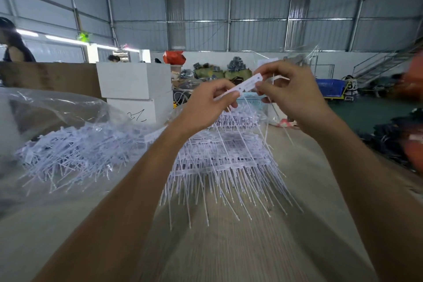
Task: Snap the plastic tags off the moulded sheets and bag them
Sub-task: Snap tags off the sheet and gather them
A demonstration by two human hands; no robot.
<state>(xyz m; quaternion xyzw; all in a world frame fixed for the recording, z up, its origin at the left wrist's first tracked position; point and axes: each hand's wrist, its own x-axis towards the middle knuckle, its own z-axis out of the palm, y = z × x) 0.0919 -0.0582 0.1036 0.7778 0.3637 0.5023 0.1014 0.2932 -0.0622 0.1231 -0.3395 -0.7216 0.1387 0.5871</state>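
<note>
Raised in front of me is a white strip of moulded plastic tags [248, 84], tilted up to the right, thin tails hanging below it. My left hand [211, 105] pinches its lower left end. My right hand [290, 91] pinches its upper right end. Under my hands a stack of moulded tag sheets [224, 155] lies on the wooden table [251, 247], long tails pointing toward me. To the left, a clear plastic bag [57, 107] lies open over a heap of loose tags [75, 151].
White boxes [135, 84] and a brown cardboard sheet [50, 78] stand behind the bag. A light blue basket [250, 98] sits behind the stack. A person [13, 46] stands at far left. Dark goods [398, 142] pile up on the right.
</note>
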